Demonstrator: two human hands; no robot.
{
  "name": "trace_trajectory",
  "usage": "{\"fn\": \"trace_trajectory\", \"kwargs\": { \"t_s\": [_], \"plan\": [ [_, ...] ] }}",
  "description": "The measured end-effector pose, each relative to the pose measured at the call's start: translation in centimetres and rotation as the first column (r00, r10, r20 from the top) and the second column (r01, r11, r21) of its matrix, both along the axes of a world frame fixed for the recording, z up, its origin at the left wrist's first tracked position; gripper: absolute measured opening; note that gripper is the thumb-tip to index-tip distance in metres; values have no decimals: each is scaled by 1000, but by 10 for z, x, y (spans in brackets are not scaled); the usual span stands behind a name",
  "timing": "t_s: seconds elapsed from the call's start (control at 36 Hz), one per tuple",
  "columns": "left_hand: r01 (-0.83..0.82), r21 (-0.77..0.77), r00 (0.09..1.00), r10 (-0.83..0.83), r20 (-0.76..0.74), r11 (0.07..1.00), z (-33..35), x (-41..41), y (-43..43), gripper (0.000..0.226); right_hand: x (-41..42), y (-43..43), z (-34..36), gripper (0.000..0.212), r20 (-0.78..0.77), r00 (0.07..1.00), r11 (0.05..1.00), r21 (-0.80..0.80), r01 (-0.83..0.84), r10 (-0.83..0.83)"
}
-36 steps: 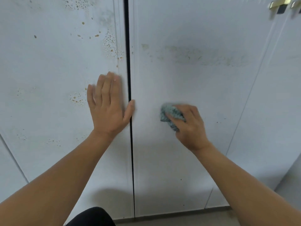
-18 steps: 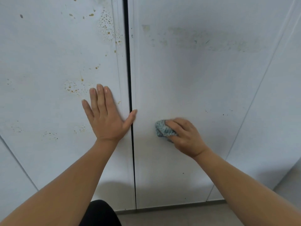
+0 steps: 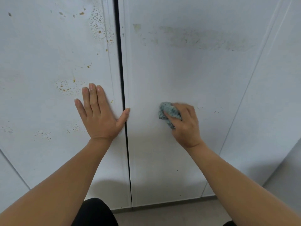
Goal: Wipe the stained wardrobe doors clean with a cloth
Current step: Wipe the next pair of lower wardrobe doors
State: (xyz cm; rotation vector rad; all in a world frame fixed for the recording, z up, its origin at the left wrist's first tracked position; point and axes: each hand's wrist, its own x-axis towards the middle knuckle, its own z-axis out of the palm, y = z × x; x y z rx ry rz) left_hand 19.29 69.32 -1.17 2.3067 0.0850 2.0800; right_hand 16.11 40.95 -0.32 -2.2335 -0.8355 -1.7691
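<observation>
Right hand (image 3: 187, 126) is being kept curled round the bunched cloth (image 3: 168, 111), which is being rubbed slightly higher on the right door (image 3: 179, 75) than before. Left hand (image 3: 99, 116) is being pressed flat on the left door (image 3: 40, 54); the grey smear (image 3: 203, 39) and yellow spots (image 3: 97, 26) are not yet being reached.

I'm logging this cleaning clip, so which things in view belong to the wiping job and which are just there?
Part of the job: cloth, gripped by the right hand on the right door; left hand, flat on the left door; brown speckles on the left door; grey smear on the right door.
Just there: floor strip; dark clothing at the bottom edge.
</observation>
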Motion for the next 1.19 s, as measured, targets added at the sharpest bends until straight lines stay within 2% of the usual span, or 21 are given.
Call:
{"fn": "trace_trajectory", "kwargs": {
  "t_s": [0.06,0.11,0.14,0.19,0.25,0.31,0.33,0.36,0.42,0.47,0.53,0.61,0.72,0.78,0.83,0.86,0.92,1.0,1.06,1.11,1.19],
  "plan": [
    [4,2,1000,-4,2,1000,0,0,0,104,-1,8,-14,13,-7,999,991,-127,-45,45],
    [4,5,1000,-4,9,1000,0,0,1,104,-1,11,-24,24,-65,992,927,-353,-127,111],
    [7,4,1000,-7,14,1000,0,0,1,104,0,10,-23,24,-84,990,900,-413,-142,117],
    [12,2,1000,-12,19,1000,-1,0,1,103,1,4,-11,17,-64,989,909,-389,-147,132],
    [3,2,1000,-3,26,1000,-2,1,1,102,1,-1,7,12,-22,995,975,-198,-100,97],
    [7,4,1000,-7,29,1000,-2,0,1,102,-2,-1,14,19,11,1000,1000,-22,-20,20],
    [7,2,999,-7,31,1000,-2,0,1,102,-3,0,9,20,27,1000,1000,-28,-12,12],
    [6,-2,1000,-6,30,1000,-2,0,2,102,-3,2,0,19,22,999,994,-103,-25,27],
    [10,-5,999,-10,33,1000,-1,-1,2,103,-4,-1,-20,20,-67,996,954,-290,-74,56],
    [13,-1,999,-13,45,1000,-1,0,2,103,-7,-10,-25,20,-149,988,932,-349,-99,49],
    [18,0,998,-18,62,1000,-2,1,3,103,-12,-21,-14,18,-125,989,968,-229,-102,75],
    [24,-8,997,-24,80,1000,-3,1,3,102,-19,-47,23,26,36,999,993,121,-11,7],
    [25,-8,997,-25,77,1000,-3,0,1,102,-3,-94,57,26,166,974,937,337,90,-153],
    [34,-14,997,-33,74,999,-2,-1,2,102,6,-104,55,29,150,965,886,446,126,-213],
    [39,-18,996,-38,76,999,-2,-1,1,101,9,-99,41,28,99,975,833,540,117,-201],
    [41,-17,996,-39,76,999,-1,-1,0,101,9,-94,28,29,81,981,824,557,102,-176],
    [48,-22,997,-47,67,999,1,-1,-1,100,9,-79,0,30,77,990,871,487,66,-118],
    [61,-29,997,-59,52,998,-1,-1,0,100,8,-55,-42,19,49,999,976,215,-18,7],
    [78,-27,996,-77,54,997,-2,0,2,100,8,-49,-54,16,34,998,992,113,-61,57],
    [89,-19,994,-88,60,996,-3,0,3,100,14,-53,-53,22,78,997,982,185,-42,28],
    [121,-7,991,-121,50,993,-2,-1,4,100,21,-54,-43,39,99,990,848,530,35,-103]
  ]
}}
